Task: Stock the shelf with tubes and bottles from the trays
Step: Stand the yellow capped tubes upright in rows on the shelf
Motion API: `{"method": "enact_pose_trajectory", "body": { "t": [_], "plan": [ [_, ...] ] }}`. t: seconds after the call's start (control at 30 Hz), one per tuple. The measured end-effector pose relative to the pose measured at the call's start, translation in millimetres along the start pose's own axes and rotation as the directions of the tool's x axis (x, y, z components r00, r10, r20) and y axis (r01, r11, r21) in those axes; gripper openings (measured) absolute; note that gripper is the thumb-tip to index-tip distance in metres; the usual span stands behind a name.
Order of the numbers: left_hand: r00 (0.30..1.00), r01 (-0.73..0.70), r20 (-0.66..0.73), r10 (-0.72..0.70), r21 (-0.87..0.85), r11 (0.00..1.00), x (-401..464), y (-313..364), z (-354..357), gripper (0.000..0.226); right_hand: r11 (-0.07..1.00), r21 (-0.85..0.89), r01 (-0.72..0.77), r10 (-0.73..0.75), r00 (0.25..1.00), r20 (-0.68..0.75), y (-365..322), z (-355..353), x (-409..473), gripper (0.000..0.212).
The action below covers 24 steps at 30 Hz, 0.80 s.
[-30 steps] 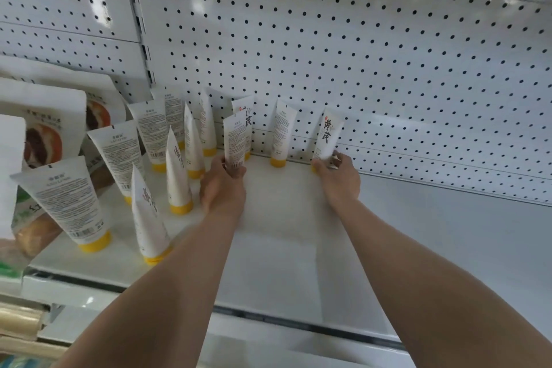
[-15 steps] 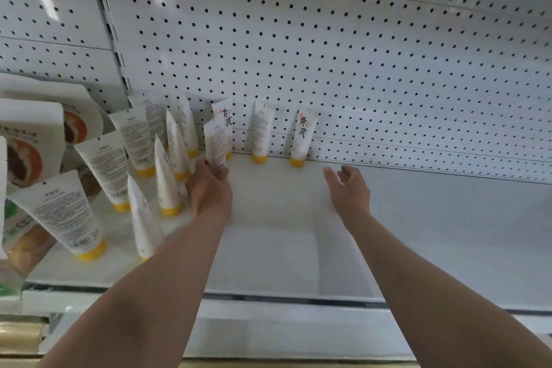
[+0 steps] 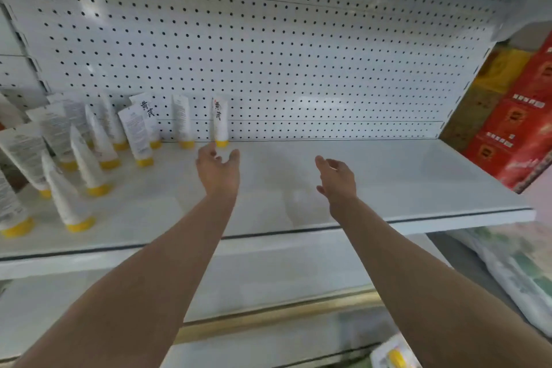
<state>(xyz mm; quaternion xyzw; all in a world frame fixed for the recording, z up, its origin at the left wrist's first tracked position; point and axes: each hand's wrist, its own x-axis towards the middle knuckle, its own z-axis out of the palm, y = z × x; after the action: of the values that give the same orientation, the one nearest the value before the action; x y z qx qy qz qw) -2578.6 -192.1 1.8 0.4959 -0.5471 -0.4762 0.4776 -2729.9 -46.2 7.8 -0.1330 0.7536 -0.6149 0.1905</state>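
Several white tubes with yellow caps stand cap-down on the left part of the white shelf. The rightmost tube leans against the pegboard back wall, with another tube just left of it. A tube stands a little in front of that row. My left hand hovers over the shelf just in front of the rightmost tube, fingers spread and holding nothing. My right hand hangs above the bare middle of the shelf, fingers relaxed and holding nothing.
Red and yellow boxes are stacked past the shelf's right end. A white and green bag lies on the level below at right. A tube with a yellow cap shows at the bottom edge. The pegboard closes the back.
My left hand let go of the tube it was setting down and drew back to the right. My right hand pulled away from the rightmost tube. The view swung right.
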Motion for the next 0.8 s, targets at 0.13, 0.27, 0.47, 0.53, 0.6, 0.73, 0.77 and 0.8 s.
{"method": "enact_pose_trajectory", "body": {
  "t": [0.13,0.27,0.47,0.53,0.6,0.73,0.77,0.8],
  "plan": [
    [0.877,0.369,0.413,-0.245,-0.255,0.894,-110.9,21.4,74.9,0.03,0.997,0.019,-0.07,0.07,0.998,-0.003,12.3,-100.3,-14.2,0.052],
    [0.657,0.586,0.668,-0.35,-0.16,0.795,-215.5,23.0,131.4,0.008,0.992,0.034,-0.122,0.124,0.991,-0.044,33.5,-200.2,-29.8,0.048],
    [0.486,0.64,0.766,-0.421,0.016,0.768,-326.9,-13.0,184.2,0.025,0.977,0.032,-0.21,0.212,0.967,-0.137,93.6,-321.2,-54.6,0.049],
    [0.461,0.627,0.764,-0.451,0.08,0.775,-350.2,-33.7,196.2,0.028,0.965,0.048,-0.259,0.263,0.948,-0.181,117.9,-345.4,-61.2,0.049],
    [0.442,0.607,0.754,-0.486,0.147,0.781,-369.2,-56.1,206.7,0.023,0.945,0.076,-0.319,0.328,0.917,-0.226,144.0,-364.1,-65.6,0.05],
    [0.393,0.544,0.724,-0.567,0.314,0.778,-399.2,-107.0,224.3,0.017,0.888,0.143,-0.436,0.459,0.842,-0.284,199.6,-389.6,-74.4,0.052],
    [0.373,0.547,0.714,-0.592,0.346,0.762,-406.3,-119.0,226.6,0.017,0.867,0.158,-0.472,0.498,0.82,-0.284,211.9,-393.1,-77.5,0.053],
    [0.348,0.556,0.701,-0.622,0.38,0.739,-412.9,-131.5,228.9,0.017,0.845,0.171,-0.507,0.535,0.794,-0.288,225.4,-396.3,-79.0,0.052]
  ]
}}
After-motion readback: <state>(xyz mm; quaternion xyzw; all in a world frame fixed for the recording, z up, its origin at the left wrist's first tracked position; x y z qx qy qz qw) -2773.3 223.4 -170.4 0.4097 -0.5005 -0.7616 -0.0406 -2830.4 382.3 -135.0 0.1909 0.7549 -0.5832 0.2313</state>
